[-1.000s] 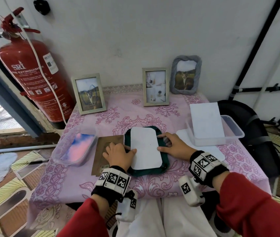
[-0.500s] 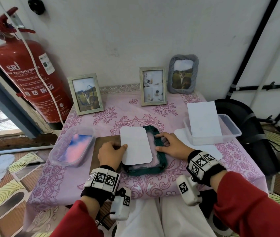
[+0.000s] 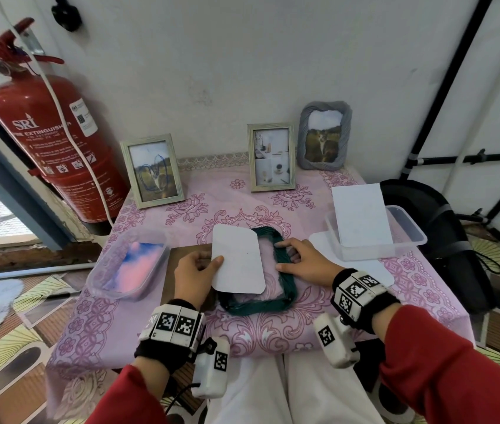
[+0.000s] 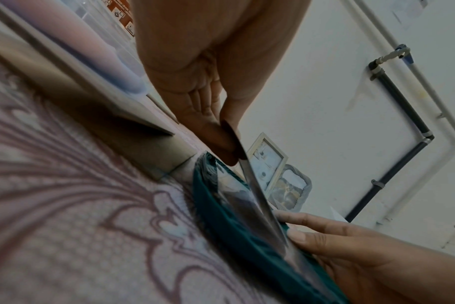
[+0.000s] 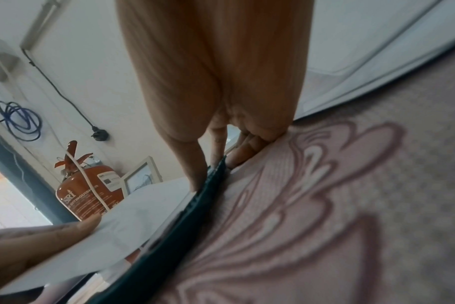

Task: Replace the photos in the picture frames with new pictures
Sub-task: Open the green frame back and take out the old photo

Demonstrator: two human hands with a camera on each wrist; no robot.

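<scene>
Pinching the white photo (image 3: 238, 261), the left hand (image 3: 195, 270) is lifting it off the green frame (image 3: 285, 296) (lying face-down) while the right hand (image 3: 305, 261) is pressing flat-fingered on its rim; three standing frames are awaiting new pictures

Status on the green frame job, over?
Left hand pinches white photo, lifting it. Right hand presses green frame flat. Nothing obstructing.

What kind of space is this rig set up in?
Probably a utility corner of a home or small workshop: a small table with a pink floral cloth against a bare white wall, a wall-mounted red fire extinguisher beside a doorway, and exposed pipes.
</scene>
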